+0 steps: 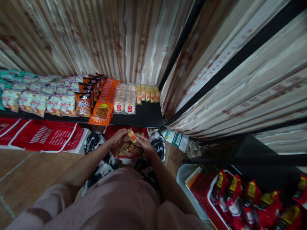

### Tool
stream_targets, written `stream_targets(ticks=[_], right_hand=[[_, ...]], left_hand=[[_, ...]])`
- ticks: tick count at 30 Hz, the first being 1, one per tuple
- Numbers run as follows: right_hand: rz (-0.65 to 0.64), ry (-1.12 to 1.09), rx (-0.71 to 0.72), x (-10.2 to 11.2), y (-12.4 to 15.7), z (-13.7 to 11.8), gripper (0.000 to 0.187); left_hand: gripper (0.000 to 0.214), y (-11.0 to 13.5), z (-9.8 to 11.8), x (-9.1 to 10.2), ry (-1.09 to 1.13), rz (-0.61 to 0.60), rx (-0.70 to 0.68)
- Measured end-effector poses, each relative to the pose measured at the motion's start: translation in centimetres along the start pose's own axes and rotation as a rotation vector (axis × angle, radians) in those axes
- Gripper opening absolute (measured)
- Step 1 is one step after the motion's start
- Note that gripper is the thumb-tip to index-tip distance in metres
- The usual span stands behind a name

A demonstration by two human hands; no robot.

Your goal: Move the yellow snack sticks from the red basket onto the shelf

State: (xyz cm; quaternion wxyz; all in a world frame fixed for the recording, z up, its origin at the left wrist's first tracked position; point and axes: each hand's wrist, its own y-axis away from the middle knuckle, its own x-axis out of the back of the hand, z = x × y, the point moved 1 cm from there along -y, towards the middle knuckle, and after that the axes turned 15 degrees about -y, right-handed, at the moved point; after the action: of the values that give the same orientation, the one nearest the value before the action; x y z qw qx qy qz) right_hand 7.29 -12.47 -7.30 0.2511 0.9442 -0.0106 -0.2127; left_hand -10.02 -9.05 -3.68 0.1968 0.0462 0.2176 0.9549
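- From the head view, the only one we have, we see the person's left hand (121, 135) and right hand (144, 143) meeting between the knees.
- We find the fingers of both hands closed in a light pinch on one small yellow packet (132, 136); the left hand's are at its upper left, the right hand's at its lower right.
- We see this packet held in the air above a red basket (124, 157), just in front of the shelf (146, 117).
- We judge the laying-out well along: on the shelf, similar yellow packets (153, 96) stand in short rows beside the round white packs (129, 107).
- Farther left, we see a flat orange pack (102, 111), orange-and-black bags (83, 105), many white snack bags (54, 105) and some green bags (9, 75), all in place.
- What is left, as far as we can tell, is the packet in the fingers, which is apart from the shelf rows, and the loose packets (129, 149) in the basket; they are too dim for us to count or sort by kind.
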Motion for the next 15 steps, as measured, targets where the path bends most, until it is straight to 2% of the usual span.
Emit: stream_targets(ticks=[7, 15], right_hand=[[-0.007, -0.045, 0.054, 0.7, -0.6, 0.1, 0.041], [-0.053, -0.053, 0.147, 1.0, -0.7, -1.2, 0.045]], left_hand=[[0.031, -0.4, 0.9, -0.7, 0.003, 0.063, -0.021], [0.028, -1.5, 1.6, -1.8, -0.01, 0.149, -0.047]])
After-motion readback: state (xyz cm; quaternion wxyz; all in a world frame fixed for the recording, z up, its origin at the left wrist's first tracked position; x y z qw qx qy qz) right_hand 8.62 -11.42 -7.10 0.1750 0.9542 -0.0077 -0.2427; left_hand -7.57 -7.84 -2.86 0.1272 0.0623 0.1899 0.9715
